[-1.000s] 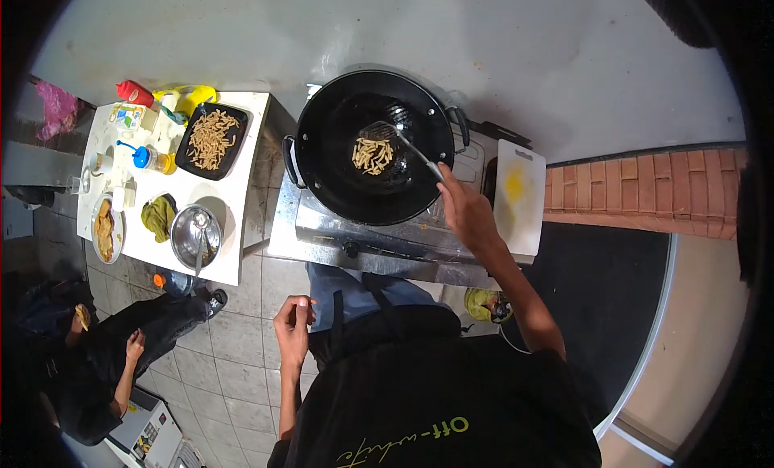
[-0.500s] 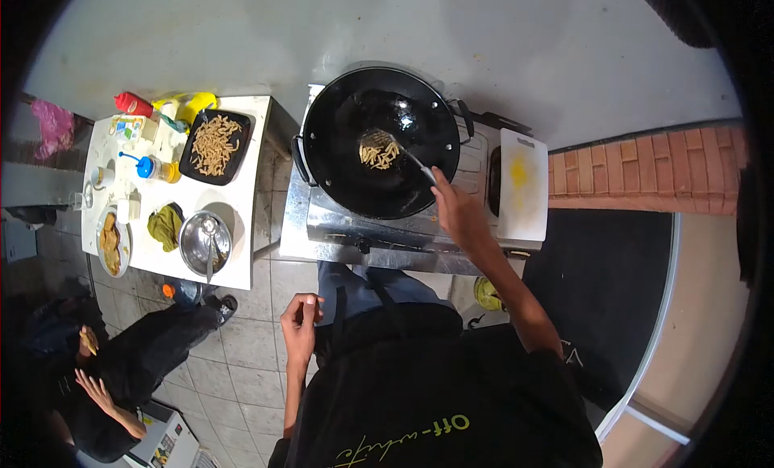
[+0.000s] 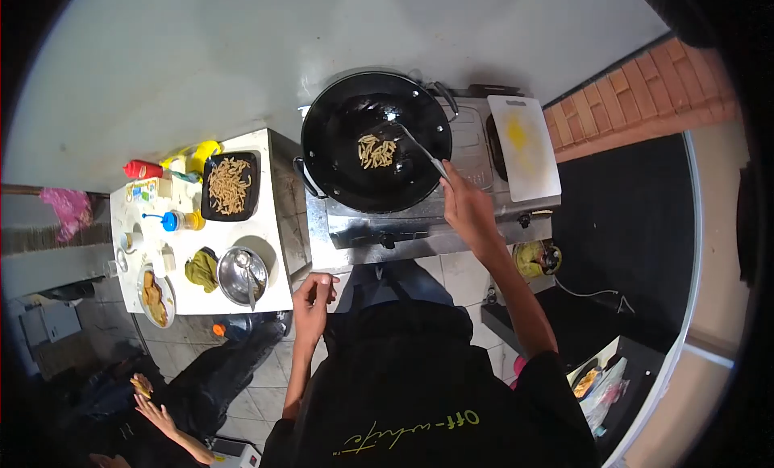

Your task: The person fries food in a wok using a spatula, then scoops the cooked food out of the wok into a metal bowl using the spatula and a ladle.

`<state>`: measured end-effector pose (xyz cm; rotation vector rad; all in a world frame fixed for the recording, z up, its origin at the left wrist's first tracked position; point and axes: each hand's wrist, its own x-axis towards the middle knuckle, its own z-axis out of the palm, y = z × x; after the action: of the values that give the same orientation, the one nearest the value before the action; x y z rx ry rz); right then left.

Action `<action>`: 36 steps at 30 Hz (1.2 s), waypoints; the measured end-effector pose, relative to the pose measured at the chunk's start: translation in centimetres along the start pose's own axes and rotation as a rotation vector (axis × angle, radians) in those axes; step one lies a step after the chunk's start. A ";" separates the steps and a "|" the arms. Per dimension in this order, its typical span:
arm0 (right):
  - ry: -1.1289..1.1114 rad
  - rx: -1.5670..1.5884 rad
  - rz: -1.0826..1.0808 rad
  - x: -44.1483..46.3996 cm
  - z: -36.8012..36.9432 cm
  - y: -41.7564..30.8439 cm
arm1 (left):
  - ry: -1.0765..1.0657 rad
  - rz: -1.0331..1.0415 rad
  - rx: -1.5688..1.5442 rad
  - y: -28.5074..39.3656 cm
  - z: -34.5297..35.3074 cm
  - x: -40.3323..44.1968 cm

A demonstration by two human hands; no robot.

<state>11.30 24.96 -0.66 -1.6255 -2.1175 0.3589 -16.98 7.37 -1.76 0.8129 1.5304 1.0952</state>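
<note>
My right hand (image 3: 468, 210) is closed round the grey handle of a slotted spatula (image 3: 421, 148), which reaches down into a big black wok (image 3: 339, 174). Its head is hard to make out against the dark pan. Beside it, pale strips of food (image 3: 376, 152) lie clustered in the middle of the wok, with shiny liquid around them. My left hand (image 3: 313, 304) hangs in front of my body, left of the stove, fingers curled in and nothing visible in them.
The wok stands on a metal gas stove (image 3: 472, 158), with a stained white cutting board (image 3: 524, 149) at its right. On the left white table (image 3: 189, 295) are a black tray (image 3: 251, 202) of strips, a steel bowl (image 3: 230, 287) and bottles. Another person's hand (image 3: 157, 416) shows lower left.
My view has shifted and turned a little. The spatula's head has moved from over the strips toward the wok's upper right side. My left hand stays curled near my waist.
</note>
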 end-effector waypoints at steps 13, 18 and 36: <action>0.042 0.020 0.251 1.4 -4.7 -0.9 | -0.561 0.077 0.094 0.3 7.9 1.7; 0.013 -0.082 0.316 2.7 -4.5 -3.1 | -0.889 0.187 0.254 3.3 11.0 3.0; -0.350 0.128 0.608 12.6 -0.4 -6.9 | -1.305 0.231 0.239 5.8 13.1 3.4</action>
<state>3.05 35.14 5.18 -2.2295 -1.7189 1.0101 -5.33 15.54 1.92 1.4815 0.4431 0.3045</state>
